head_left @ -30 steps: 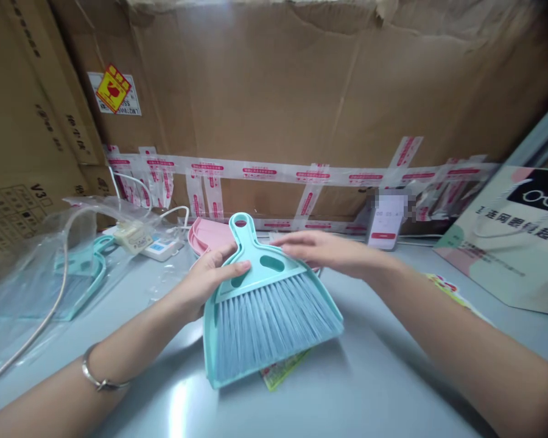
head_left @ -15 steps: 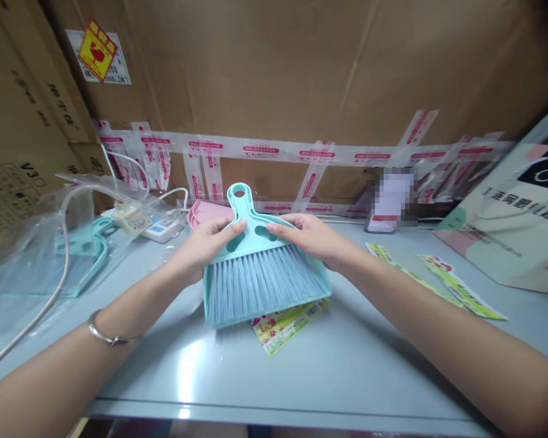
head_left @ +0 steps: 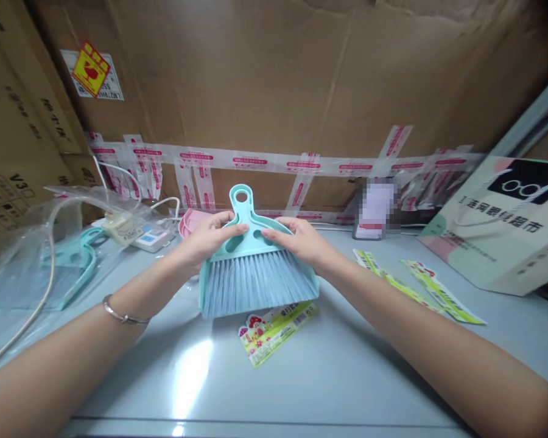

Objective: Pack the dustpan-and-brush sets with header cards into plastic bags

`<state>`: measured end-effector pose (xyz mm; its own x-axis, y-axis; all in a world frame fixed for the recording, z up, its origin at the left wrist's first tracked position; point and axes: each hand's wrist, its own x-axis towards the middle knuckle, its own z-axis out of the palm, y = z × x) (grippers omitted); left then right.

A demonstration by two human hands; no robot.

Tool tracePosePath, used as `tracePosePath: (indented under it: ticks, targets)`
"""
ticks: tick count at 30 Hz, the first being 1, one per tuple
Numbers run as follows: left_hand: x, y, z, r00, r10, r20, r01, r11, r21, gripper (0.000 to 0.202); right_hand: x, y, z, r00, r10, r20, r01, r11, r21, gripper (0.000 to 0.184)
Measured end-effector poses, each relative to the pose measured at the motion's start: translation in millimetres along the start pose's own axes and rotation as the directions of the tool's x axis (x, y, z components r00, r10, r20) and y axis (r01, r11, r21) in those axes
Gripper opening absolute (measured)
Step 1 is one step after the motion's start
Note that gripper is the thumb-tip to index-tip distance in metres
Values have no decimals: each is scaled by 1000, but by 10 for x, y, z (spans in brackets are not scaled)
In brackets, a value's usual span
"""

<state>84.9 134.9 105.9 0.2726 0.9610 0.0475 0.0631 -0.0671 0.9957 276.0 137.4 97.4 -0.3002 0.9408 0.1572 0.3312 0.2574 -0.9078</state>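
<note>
Between my two hands is a turquoise hand brush (head_left: 256, 277) with pale blue bristles, nested in a matching dustpan (head_left: 203, 298). My left hand (head_left: 205, 240) is closed on the left side of the set, its thumb lying on the brush's plastic head. On the other side my right hand (head_left: 301, 243) grips the set the same way, thumb on top. The fingers of both hands are mostly hidden behind the dustpan. The looped handle points away from me. Below the bristles lies a yellow-green printed card (head_left: 278, 331) on the grey table (head_left: 338, 377).
On the left, another turquoise brush and dustpan set (head_left: 68, 267) lies in clear plastic beside a white cable and a power strip (head_left: 153, 237). A pink dustpan (head_left: 192, 222) sits behind my left hand. More cards (head_left: 441, 292), a phone (head_left: 374, 210) and a paper bag (head_left: 506, 225) are on the right.
The brush and dustpan have shifted slightly, showing more of the card beneath them. Both hands keep their hold. The whole view has tilted up a little.
</note>
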Motion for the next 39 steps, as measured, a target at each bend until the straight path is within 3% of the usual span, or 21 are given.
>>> tracePosePath:
  ticks: [5,9,11,13,15,16,18,20,21,24,28,32,35,37,39]
  targets:
    - [-22,7,-60,994,-88,71,90,996,-24,31,-27,-14,53,999,-28,35,28,1000,-3,32]
    - [-90,101,-104,987,-128,101,123,991,53,35,-65,-80,28,989,-29,147,25,999,28,32]
    - [-143,148,-176,993,-117,26,116,992,48,33,-77,-114,-56,993,20,114,-26,999,45,38]
    - [-199,179,-297,986,-97,-134,92,995,-41,29,-100,-140,-171,998,49,27,-49,998,25,39]
    - [-241,191,-440,948,-89,-305,41,986,-162,21,-151,-155,-262,994,45,103,-35,995,-90,33]
    - [-253,193,-506,921,-89,-379,7,977,-213,18,-189,-159,-281,973,52,224,-10,983,-183,29]
    - [-262,193,-603,869,-81,-488,-67,958,-279,15,-283,-156,-246,865,137,483,70,920,-386,27]
    - [-259,192,-639,830,-66,-553,-130,943,-307,14,-372,-137,-127,764,223,606,172,835,-523,34]
    - [-258,190,-636,827,-61,-560,-143,939,-314,14,-406,-122,-51,747,233,623,220,797,-562,38]
    - [-258,161,-587,851,-69,-521,-114,943,-311,15,-450,-67,149,741,220,634,315,720,-618,42]
    - [-240,64,-533,889,-78,-451,-65,953,-295,23,-432,-57,207,715,252,652,353,675,-648,25]
    - [-216,-20,-499,904,-102,-416,-11,965,-261,22,-419,-204,70,708,115,697,396,753,-526,11]
    - [-234,-51,-433,942,-180,-282,122,970,-212,21,-377,-368,-20,760,-70,646,421,811,-407,19]
    - [-259,-78,-367,953,-244,-178,213,961,-178,22,-307,-465,-19,811,-159,563,459,769,-444,20]
    - [-282,-122,-294,955,-285,-84,267,947,-177,24,-212,-539,34,833,-193,519,489,697,-525,14]
